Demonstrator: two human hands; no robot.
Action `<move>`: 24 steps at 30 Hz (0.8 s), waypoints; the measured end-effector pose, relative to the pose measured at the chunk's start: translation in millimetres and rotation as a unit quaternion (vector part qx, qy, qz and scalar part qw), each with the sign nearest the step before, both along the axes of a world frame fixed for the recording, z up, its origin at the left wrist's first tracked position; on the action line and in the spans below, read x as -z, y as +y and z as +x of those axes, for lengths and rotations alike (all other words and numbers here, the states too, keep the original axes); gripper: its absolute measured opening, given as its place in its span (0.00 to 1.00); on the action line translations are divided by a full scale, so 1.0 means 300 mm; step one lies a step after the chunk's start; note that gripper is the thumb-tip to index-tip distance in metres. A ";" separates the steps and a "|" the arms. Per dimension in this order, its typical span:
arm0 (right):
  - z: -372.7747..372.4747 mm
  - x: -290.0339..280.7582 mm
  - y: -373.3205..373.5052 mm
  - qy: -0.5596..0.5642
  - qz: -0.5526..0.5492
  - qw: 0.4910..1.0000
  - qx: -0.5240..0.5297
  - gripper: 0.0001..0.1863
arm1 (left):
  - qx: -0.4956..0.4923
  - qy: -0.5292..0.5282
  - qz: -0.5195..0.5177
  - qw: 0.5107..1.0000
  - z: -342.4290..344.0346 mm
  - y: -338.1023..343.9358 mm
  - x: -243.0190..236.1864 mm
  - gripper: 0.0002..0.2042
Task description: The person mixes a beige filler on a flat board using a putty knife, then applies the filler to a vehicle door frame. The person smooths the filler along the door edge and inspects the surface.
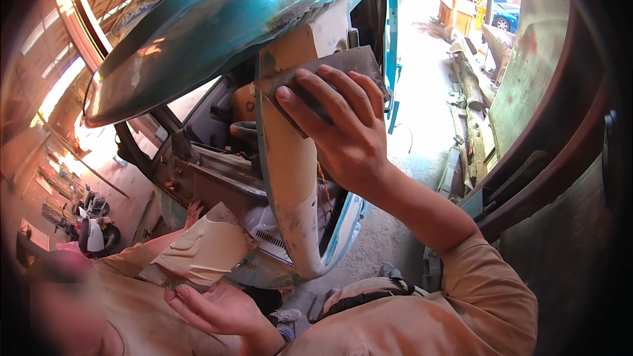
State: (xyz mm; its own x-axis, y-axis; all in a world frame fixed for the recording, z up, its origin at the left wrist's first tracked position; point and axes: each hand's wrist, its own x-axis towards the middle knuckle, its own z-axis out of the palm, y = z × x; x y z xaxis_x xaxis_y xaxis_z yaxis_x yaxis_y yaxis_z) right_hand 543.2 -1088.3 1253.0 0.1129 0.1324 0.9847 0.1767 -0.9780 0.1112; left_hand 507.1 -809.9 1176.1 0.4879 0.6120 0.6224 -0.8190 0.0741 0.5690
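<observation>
With fingers spread over its face, my right hand [349, 125] presses a flat grey putty spreader [359, 66] against the upper part of a vehicle pillar [297, 158]. Beige putty coats much of that pillar, and its lower end is bare and greyish. Low on the left, my left hand [221, 313] grips the bottom edge of a putty board [247, 247] from beneath. A thick, ridged layer of beige putty [206, 247] lies on the board. The pillar belongs to a teal vehicle cab [231, 20], whose roof edge has a scuffed, dark patch.
Beside me on the left is another person, with one hand [194, 212] near the cab's front. A steering wheel [245, 130] shows inside the cab. A scooter [92, 227] stands far left. Logs [469, 86] lie along the right, near a dark-framed panel [534, 79].
</observation>
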 end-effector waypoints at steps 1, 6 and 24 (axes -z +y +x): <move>0.000 0.011 0.000 0.003 0.000 1.000 0.000 0.30 | -0.009 0.011 -0.008 1.000 -0.007 -0.001 -0.004 0.16; -0.055 0.111 0.006 0.037 0.005 0.999 -0.007 0.31 | -0.030 0.001 0.006 1.000 -0.015 0.041 0.028 0.17; 0.123 0.281 -0.088 -0.057 0.027 0.988 -0.141 0.24 | -0.054 0.048 -0.007 0.997 -0.063 -0.018 -0.005 0.16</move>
